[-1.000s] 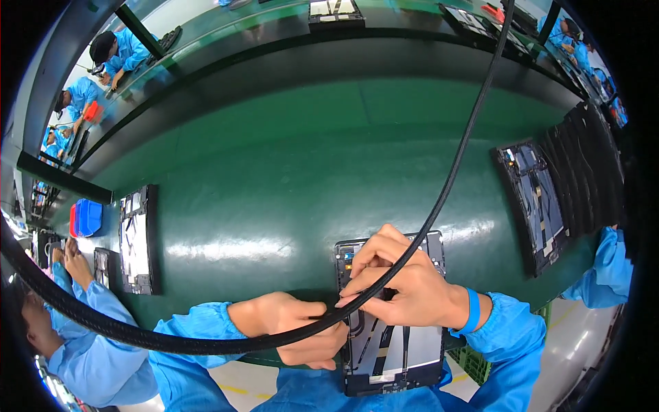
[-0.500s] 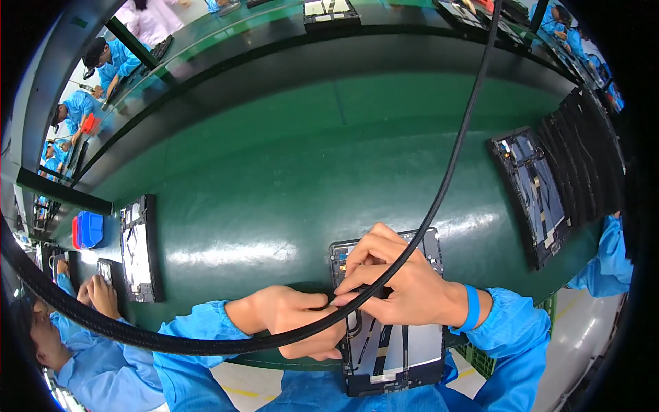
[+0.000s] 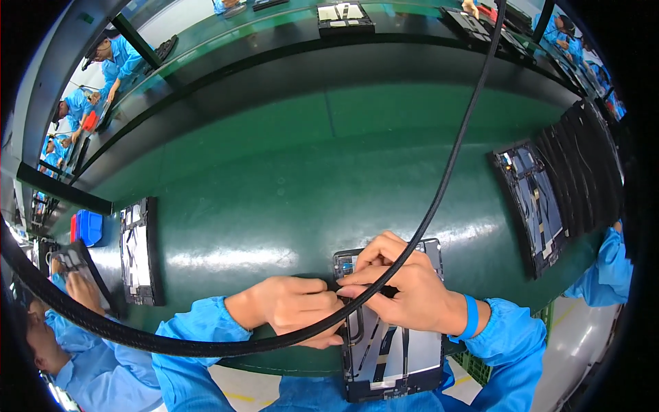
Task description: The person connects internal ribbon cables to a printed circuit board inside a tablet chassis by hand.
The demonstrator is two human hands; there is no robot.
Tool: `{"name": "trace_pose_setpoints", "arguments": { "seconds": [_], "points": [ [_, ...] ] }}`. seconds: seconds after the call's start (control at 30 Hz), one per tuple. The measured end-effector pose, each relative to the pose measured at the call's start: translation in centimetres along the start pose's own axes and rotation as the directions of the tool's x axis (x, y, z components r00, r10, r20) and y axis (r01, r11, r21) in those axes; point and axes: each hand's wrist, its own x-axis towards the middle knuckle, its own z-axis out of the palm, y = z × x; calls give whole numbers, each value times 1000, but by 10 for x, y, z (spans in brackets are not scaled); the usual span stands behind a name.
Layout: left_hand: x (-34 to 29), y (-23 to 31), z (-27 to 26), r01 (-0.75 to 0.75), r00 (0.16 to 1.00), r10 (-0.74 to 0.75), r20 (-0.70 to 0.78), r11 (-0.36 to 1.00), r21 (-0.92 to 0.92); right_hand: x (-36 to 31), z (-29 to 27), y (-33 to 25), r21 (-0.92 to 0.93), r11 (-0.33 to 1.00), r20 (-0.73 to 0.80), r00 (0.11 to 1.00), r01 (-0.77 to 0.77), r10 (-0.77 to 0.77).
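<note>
In front of me, at the near edge of the bench, lies an opened tablet [image 3: 424, 350] with its black frame, dark ribbon cables and pale inner panel showing. My right hand [image 3: 419, 285], with a blue band at the wrist, bends over its upper half with the fingers pinched together. Beside the tablet's left edge, my left hand [image 3: 295, 309] is closed, its thumb and forefinger meeting the right fingertips. Whatever lies between the fingertips is too small and hidden to name. A thick black braided cable [image 3: 439, 196] crosses the view in front of both hands.
Another opened tablet [image 3: 532, 206] leans against a row of black tablet shells [image 3: 583, 165] at right. At left stand a further open tablet [image 3: 139, 250] and a blue bin [image 3: 89, 226]. A co-worker [image 3: 89, 350] handles a device there. A raised shelf [image 3: 261, 62] runs along the back.
The view has shifted a little, so the bench items sit slightly lower. My hands stay together over the tablet, the fingertips slightly rearranged. The co-worker at left now has a device tilted up.
</note>
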Motion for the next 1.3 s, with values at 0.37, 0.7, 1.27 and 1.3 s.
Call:
{"name": "trace_pose_setpoints", "arguments": {
  "seconds": [0.37, 0.7, 1.27, 1.3],
  "points": [
    [-1, 7, -3, -179, 984, 178, 13, 980, 89, -2, -6, 2, -57, 998, 72, 997, 6, -2],
    [2, 11, 1, -123, 992, 123, 5, 992, 38, -1, -2, 5, -31, 999, 41, 999, 26, -24],
    [-3, 3, -3, -7, 1000, 7, 0, 1000, -4, 0, -10, -6, -48, 995, 152, 984, -89, 95],
    [-3, 3, -3, 3, 1000, -3, -2, 1000, -9, 0, -10, -5, -49, 995, 153, 984, -88, 95]
  ]
}}
